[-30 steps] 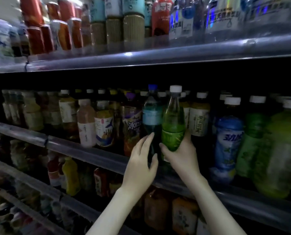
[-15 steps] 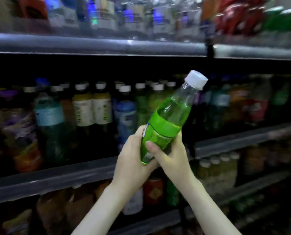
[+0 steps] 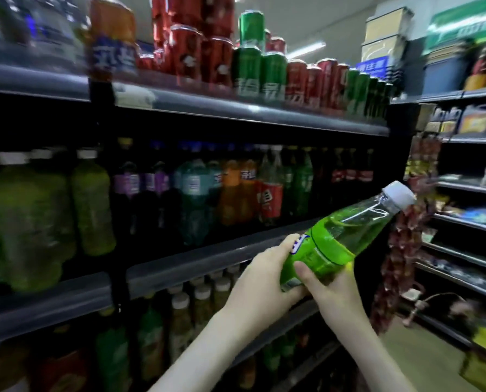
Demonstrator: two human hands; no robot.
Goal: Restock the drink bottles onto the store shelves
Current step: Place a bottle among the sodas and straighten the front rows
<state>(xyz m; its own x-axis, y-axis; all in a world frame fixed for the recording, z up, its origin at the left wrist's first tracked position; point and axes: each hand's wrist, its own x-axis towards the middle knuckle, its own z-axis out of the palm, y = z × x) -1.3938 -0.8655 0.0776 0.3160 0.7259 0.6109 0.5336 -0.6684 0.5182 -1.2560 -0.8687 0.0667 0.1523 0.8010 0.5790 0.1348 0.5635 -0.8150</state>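
I hold a green drink bottle (image 3: 340, 239) with a white cap, tilted so the cap points up and to the right, out in front of the shelves. My left hand (image 3: 260, 278) grips its lower part from the left. My right hand (image 3: 329, 292) wraps round its base from below, thumb across the label. Behind it the middle shelf (image 3: 196, 264) carries rows of bottles: green, purple, teal, orange and red ones.
The top shelf (image 3: 236, 108) holds red and green cans. A lower shelf (image 3: 278, 329) carries more bottles. Red hanging snack packets (image 3: 400, 264) dangle at the shelving's right end. Further shelves (image 3: 468, 224) with goods stand on the right, across the aisle floor.
The bottle came off the middle shelf and tilted over to the right; my left hand closed on it. My view swung right along the shelving towards the aisle end.
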